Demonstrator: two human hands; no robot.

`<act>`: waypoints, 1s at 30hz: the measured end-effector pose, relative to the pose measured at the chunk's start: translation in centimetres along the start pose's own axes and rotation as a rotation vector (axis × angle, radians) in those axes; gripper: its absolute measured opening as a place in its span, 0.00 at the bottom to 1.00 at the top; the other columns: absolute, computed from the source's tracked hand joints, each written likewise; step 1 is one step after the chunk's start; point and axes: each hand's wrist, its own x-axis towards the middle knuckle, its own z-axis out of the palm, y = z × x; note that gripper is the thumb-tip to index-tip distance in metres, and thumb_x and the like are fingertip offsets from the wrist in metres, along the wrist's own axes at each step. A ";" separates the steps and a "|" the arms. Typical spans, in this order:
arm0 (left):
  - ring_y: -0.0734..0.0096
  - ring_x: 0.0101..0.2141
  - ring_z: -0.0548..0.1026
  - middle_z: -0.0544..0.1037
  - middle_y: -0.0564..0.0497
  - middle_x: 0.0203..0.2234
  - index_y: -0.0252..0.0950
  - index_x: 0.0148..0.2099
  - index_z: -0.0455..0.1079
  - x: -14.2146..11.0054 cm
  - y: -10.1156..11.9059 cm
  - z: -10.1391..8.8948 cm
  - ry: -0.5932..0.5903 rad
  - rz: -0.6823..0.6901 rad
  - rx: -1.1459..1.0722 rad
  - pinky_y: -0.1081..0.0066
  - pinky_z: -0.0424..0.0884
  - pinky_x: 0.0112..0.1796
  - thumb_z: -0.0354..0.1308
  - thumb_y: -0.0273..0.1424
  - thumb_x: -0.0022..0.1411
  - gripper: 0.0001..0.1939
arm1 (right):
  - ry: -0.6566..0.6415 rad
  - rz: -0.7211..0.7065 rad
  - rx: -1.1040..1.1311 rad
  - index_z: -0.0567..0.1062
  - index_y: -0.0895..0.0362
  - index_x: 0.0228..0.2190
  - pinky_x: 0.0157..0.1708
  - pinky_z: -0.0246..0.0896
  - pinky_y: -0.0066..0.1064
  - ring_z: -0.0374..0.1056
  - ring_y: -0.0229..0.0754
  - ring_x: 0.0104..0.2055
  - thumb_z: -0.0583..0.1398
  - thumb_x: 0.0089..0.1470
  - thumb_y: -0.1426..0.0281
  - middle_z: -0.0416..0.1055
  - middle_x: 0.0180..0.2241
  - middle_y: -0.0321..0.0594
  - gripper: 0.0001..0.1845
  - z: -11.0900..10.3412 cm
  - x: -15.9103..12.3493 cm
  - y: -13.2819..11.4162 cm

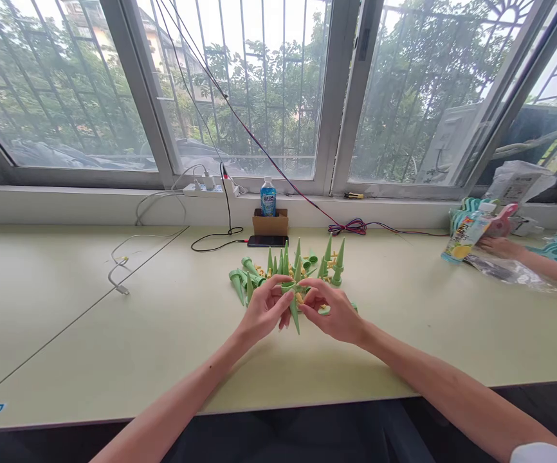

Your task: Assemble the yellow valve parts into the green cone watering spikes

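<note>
My left hand (269, 305) grips a green plastic spike (294, 316) by its cup-shaped top, with the point tilted downward. At the side of that cup is a small yellow plastic piece (300, 298). My right hand (332, 310) has its thumb and index finger around this piece, the index fingertip close to the cup's rim; whether the piece is seated in the spike I cannot tell. Behind both hands lies a cluster of green spikes (339, 260), several upright and others on their sides. Small yellow pieces (260, 271) are mixed among them.
Behind the spikes are a phone (267, 241) on a cable, a cardboard box (270, 224) and a blue bottle (268, 198). Bundled wires (350, 226) lie farther right. Another person's hand (503, 248) is beside a juice bottle (469, 231). A white cable (119, 283) lies left.
</note>
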 end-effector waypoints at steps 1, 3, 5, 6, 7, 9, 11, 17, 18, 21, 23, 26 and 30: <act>0.76 0.14 0.70 0.66 0.61 0.17 0.35 0.49 0.63 0.0 0.0 0.0 0.003 0.000 -0.006 0.77 0.64 0.16 0.57 0.42 0.66 0.17 | 0.003 0.003 0.003 0.66 0.53 0.53 0.28 0.69 0.26 0.67 0.35 0.25 0.59 0.61 0.70 0.71 0.27 0.33 0.18 0.0 0.0 0.0; 0.76 0.14 0.70 0.67 0.61 0.18 0.35 0.49 0.62 0.0 -0.1 0.0 0.009 -0.003 -0.017 0.77 0.65 0.15 0.57 0.42 0.66 0.17 | 0.014 0.002 -0.007 0.67 0.54 0.53 0.29 0.70 0.27 0.67 0.35 0.25 0.59 0.61 0.70 0.72 0.28 0.34 0.19 0.0 0.1 -0.1; 0.76 0.14 0.70 0.67 0.61 0.18 0.35 0.48 0.62 0.1 -0.1 -0.1 0.018 -0.001 -0.029 0.77 0.64 0.15 0.58 0.43 0.66 0.18 | 0.032 -0.005 -0.034 0.69 0.55 0.52 0.29 0.70 0.26 0.68 0.35 0.25 0.58 0.61 0.71 0.72 0.27 0.35 0.17 -0.1 0.2 -0.2; 0.76 0.14 0.70 0.67 0.61 0.18 0.35 0.48 0.62 0.1 -0.2 -0.1 0.023 0.001 -0.035 0.77 0.64 0.15 0.58 0.43 0.65 0.18 | 0.043 -0.010 -0.051 0.70 0.55 0.51 0.29 0.69 0.26 0.68 0.35 0.25 0.57 0.61 0.72 0.73 0.27 0.35 0.16 -0.1 0.2 -0.3; 0.76 0.14 0.70 0.67 0.61 0.18 0.35 0.48 0.62 0.1 -0.2 -0.1 0.028 0.002 -0.041 0.77 0.64 0.15 0.58 0.43 0.65 0.18 | 0.055 -0.014 -0.067 0.72 0.56 0.50 0.28 0.69 0.26 0.68 0.35 0.25 0.57 0.61 0.72 0.73 0.27 0.35 0.15 -0.2 0.3 -0.3; 0.76 0.14 0.70 0.67 0.61 0.17 0.36 0.48 0.62 0.1 -0.1 -0.1 0.039 0.000 -0.053 0.77 0.64 0.15 0.59 0.44 0.64 0.19 | 0.081 -0.011 -0.083 0.73 0.56 0.47 0.28 0.69 0.27 0.69 0.35 0.26 0.57 0.61 0.72 0.73 0.27 0.36 0.12 -0.2 0.3 -0.5; 0.76 0.14 0.70 0.68 0.61 0.18 0.36 0.48 0.62 0.2 -0.1 0.0 0.045 -0.007 -0.055 0.77 0.64 0.15 0.59 0.44 0.64 0.19 | 0.100 0.004 -0.071 0.73 0.56 0.45 0.28 0.69 0.27 0.69 0.35 0.25 0.57 0.61 0.71 0.73 0.26 0.35 0.10 -0.2 0.3 -0.6; 0.76 0.13 0.69 0.67 0.61 0.17 0.35 0.47 0.62 0.1 -0.1 0.1 0.049 -0.023 -0.043 0.77 0.63 0.15 0.59 0.44 0.64 0.19 | 0.221 0.053 0.028 0.68 0.54 0.39 0.29 0.73 0.28 0.70 0.35 0.27 0.61 0.59 0.69 0.71 0.29 0.34 0.07 -0.1 0.1 -0.8; 0.76 0.13 0.69 0.67 0.61 0.17 0.35 0.47 0.62 0.1 -0.1 0.1 0.049 -0.024 -0.042 0.77 0.63 0.15 0.59 0.44 0.64 0.19 | 0.232 0.058 0.037 0.67 0.54 0.38 0.28 0.73 0.28 0.71 0.35 0.27 0.61 0.59 0.68 0.71 0.30 0.35 0.07 -0.1 0.1 -0.8; 0.76 0.13 0.70 0.66 0.61 0.18 0.36 0.48 0.62 0.1 -0.1 0.1 0.039 -0.025 -0.036 0.77 0.63 0.14 0.59 0.44 0.64 0.19 | 0.232 0.070 0.068 0.67 0.53 0.36 0.26 0.73 0.27 0.72 0.35 0.27 0.63 0.59 0.67 0.71 0.31 0.35 0.08 0.0 0.0 -0.7; 0.76 0.14 0.69 0.66 0.61 0.18 0.36 0.48 0.62 0.1 -0.1 0.1 0.028 -0.026 -0.036 0.77 0.63 0.15 0.59 0.44 0.65 0.19 | 0.228 0.082 0.088 0.67 0.53 0.35 0.24 0.73 0.26 0.72 0.36 0.26 0.63 0.59 0.66 0.71 0.31 0.35 0.09 0.0 -0.1 -0.6; 0.76 0.14 0.70 0.67 0.60 0.19 0.36 0.48 0.63 0.1 0.0 0.2 0.010 -0.030 -0.018 0.77 0.64 0.15 0.58 0.44 0.65 0.18 | 0.233 0.083 0.098 0.68 0.53 0.34 0.22 0.72 0.26 0.72 0.36 0.26 0.64 0.59 0.65 0.71 0.30 0.35 0.09 0.1 -0.1 -0.4; 0.76 0.14 0.71 0.67 0.60 0.19 0.36 0.48 0.63 0.0 0.0 0.2 -0.013 -0.029 0.011 0.76 0.65 0.16 0.57 0.43 0.66 0.17 | 0.237 0.054 0.092 0.69 0.53 0.33 0.22 0.71 0.26 0.72 0.36 0.26 0.64 0.59 0.65 0.72 0.31 0.35 0.08 0.2 -0.1 0.0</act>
